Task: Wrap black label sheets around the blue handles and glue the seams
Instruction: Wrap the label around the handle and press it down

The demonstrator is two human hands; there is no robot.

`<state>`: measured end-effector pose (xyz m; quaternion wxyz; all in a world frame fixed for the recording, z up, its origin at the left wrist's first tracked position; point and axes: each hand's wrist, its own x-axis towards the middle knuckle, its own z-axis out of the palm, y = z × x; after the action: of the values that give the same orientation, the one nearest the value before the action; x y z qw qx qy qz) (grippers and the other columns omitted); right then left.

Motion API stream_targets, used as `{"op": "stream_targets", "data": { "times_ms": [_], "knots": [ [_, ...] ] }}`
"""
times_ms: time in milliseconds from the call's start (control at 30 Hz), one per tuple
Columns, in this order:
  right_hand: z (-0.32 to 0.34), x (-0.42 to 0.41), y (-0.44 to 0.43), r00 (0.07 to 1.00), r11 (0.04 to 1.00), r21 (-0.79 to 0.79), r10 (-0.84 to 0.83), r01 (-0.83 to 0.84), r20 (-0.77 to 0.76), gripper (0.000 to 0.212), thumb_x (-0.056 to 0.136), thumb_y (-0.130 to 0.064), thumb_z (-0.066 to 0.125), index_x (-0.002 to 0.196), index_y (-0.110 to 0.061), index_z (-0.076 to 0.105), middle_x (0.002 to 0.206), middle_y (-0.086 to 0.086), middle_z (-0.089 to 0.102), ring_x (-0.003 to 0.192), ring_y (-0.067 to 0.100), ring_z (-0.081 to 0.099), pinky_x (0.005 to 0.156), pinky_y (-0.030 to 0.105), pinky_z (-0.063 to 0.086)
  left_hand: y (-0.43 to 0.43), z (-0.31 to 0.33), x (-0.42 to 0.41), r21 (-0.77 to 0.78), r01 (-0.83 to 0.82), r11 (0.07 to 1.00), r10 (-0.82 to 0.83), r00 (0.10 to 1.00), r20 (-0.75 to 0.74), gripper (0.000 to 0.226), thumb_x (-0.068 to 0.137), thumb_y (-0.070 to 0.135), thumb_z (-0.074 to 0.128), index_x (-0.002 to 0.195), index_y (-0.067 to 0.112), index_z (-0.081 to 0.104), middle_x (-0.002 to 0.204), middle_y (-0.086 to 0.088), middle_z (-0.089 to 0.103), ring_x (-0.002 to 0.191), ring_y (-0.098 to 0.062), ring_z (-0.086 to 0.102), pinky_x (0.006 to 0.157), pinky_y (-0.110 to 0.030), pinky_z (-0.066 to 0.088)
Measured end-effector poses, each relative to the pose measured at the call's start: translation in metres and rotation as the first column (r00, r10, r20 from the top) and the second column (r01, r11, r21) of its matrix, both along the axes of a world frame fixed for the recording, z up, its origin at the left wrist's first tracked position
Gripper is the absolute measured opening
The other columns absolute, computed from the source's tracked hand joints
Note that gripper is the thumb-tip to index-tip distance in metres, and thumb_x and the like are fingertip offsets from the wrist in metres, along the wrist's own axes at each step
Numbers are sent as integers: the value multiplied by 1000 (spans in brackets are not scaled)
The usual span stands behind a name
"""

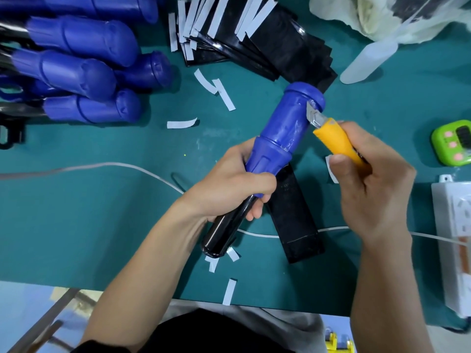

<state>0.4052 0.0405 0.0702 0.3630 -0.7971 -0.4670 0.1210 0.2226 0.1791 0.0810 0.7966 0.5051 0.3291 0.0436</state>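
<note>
Your left hand [229,182] grips the blue handle [288,121] by its ribbed lower end at frame center; your right hand [374,189] curls around a yellow utility knife [340,142], blade touching the handle near its cap. 1 black label sheet [295,225] lies underneath.

No text, brand or number can be read. Faint pale marks are seen on the black label sheet [293,215] (too blurred to make out), and the orange patch on the white power strip [448,225] is likewise illegible.
</note>
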Motion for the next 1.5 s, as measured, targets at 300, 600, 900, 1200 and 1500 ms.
{"op": "stream_targets", "data": {
  "times_ms": [300,600,900,1200,1500],
  "knots": [
    [-3,1,5,999,996,-76,-41,42,13,33,107,-45,48,130,-29,67,76,1,49,72,31,45,69,49,45,-2,-2,4,8,4,1000,-3,996,-87,23,68,-1,55,88,8,49,59,-15,51,36,-25,49,41,-24,42],
    [-15,4,12,998,998,-43,-42,40,-56,29,106,-34,56,133,-32,66,84,-3,54,78,26,47,76,52,49,0,1,6,9,40,999,-37,984,-175,17,70,10,55,85,7,47,61,-11,53,41,-24,51,43,-26,44],
    [-19,7,16,996,996,-72,-52,47,-76,30,100,-37,57,128,-47,57,86,-6,54,77,20,45,76,46,49,1,-2,6,17,36,999,-32,976,-215,18,70,10,57,85,9,49,58,-6,53,42,-24,52,42,-26,45],
    [-16,4,19,965,922,283,-249,263,-85,14,104,-5,51,106,-7,65,81,-13,37,72,-1,38,66,13,30,2,-1,4,-160,0,987,-16,995,-100,60,73,11,52,126,-18,46,63,-11,50,40,-22,45,40,-22,39],
    [-16,-1,20,879,871,122,-463,475,-113,29,99,-30,60,127,-23,59,76,-27,53,69,1,51,66,10,33,-2,0,1,-135,35,990,-50,992,-115,57,70,9,55,122,-13,49,63,-12,50,40,-23,47,40,-24,40]
  ]
}}
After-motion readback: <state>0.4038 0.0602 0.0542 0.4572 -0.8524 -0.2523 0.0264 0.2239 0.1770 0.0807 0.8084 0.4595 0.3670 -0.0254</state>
